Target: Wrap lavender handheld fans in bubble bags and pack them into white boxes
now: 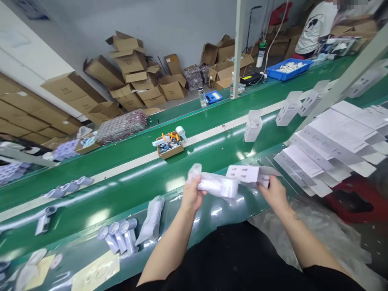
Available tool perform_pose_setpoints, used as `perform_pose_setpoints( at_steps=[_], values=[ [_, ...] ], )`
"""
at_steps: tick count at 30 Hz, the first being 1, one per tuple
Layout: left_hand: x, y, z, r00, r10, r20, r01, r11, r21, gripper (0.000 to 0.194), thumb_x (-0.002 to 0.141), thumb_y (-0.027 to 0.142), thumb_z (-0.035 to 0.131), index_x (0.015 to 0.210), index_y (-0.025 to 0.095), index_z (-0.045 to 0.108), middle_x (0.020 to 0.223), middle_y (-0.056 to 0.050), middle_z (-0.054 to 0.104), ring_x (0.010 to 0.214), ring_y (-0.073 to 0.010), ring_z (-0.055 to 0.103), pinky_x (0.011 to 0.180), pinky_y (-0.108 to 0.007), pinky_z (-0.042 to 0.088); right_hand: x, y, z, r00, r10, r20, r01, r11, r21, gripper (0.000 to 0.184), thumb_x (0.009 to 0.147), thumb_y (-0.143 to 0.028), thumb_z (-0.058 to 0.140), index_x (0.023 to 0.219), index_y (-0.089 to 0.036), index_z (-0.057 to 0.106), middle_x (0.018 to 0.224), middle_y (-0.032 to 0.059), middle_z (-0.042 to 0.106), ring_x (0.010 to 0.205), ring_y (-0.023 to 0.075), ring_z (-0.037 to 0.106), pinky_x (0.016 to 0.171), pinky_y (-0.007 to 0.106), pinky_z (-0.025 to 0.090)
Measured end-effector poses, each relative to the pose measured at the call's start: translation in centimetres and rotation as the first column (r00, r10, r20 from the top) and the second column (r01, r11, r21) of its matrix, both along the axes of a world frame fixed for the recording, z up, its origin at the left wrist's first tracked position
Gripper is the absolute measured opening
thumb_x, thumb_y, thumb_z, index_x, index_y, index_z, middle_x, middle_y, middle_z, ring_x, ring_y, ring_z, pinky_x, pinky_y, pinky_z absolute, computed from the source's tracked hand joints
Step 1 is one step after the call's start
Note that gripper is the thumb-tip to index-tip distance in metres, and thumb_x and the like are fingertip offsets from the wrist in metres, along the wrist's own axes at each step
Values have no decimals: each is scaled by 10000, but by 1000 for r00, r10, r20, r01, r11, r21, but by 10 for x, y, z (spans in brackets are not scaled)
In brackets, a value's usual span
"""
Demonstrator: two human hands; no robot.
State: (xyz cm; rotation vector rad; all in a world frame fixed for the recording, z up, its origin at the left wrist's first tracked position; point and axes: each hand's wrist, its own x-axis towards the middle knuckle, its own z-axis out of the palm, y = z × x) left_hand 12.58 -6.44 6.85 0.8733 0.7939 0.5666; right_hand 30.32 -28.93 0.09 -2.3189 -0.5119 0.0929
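My left hand is closed around one end of a pale lavender device in a clear plastic bag, held above the near edge of the line. Its exact kind is hidden by the wrapping. In my right hand is a small white printed box, gripped at its end with the flap. The bagged device's far end is close to the box; I cannot tell whether they touch. Left of my left arm lie another bagged device and several unwrapped lavender devices with round heads.
Flattened white cartons are piled at the right. On the green conveyor belt stand upright white boxes and a small carton of parts. A metal post rises beyond. A co-worker is at the far right.
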Motion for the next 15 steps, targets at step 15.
perform_pose_setpoints(
  at_steps=[15],
  values=[
    [-40,-31,1,692,160,-704,642,309,702,236,845,254,477,1055,184,559,998,-92,565,884,-205,558,776,-344,497,-86,77,-39,543,822,172,-832,498,246,589,752,-321,644,1245,-238,334,1298,148,418,1184,275,471,955,445,422]
  ],
)
